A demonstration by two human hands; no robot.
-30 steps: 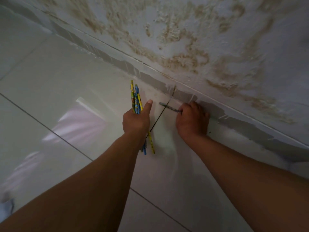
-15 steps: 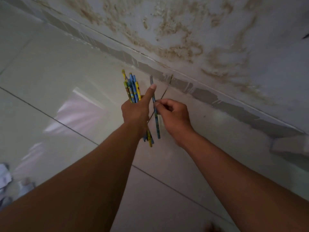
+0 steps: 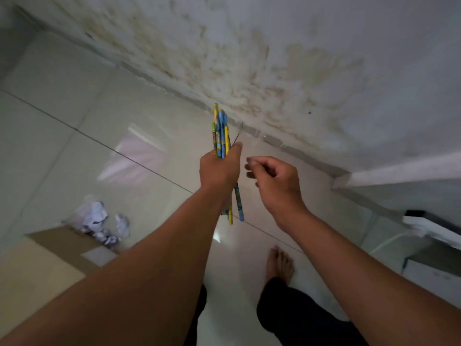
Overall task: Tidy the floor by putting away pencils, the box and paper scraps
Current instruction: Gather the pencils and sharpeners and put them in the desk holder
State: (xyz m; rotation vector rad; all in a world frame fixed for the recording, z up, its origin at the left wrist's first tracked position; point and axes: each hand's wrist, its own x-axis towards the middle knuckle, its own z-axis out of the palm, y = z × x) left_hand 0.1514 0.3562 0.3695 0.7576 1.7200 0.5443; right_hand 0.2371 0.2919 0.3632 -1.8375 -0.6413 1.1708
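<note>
My left hand is closed around a bundle of several blue, yellow and green pencils that stick out above and below the fist, held upright above the floor. My right hand hovers just right of it, fingers loosely curled, with nothing in it. Crumpled white paper scraps lie on the floor at the lower left. A brown cardboard box with open flaps sits next to them at the left edge, partly hidden by my left forearm.
The floor is glossy pale tile. A stained white wall runs diagonally behind the hands. A low white ledge and a white frame piece stand at the right. My bare foot rests on the tile below the hands.
My right hand picked a pencil off the floor by the wall, passed it into the left hand's bundle and let go. The view rose and pulled back, bringing the box and scraps into sight.
</note>
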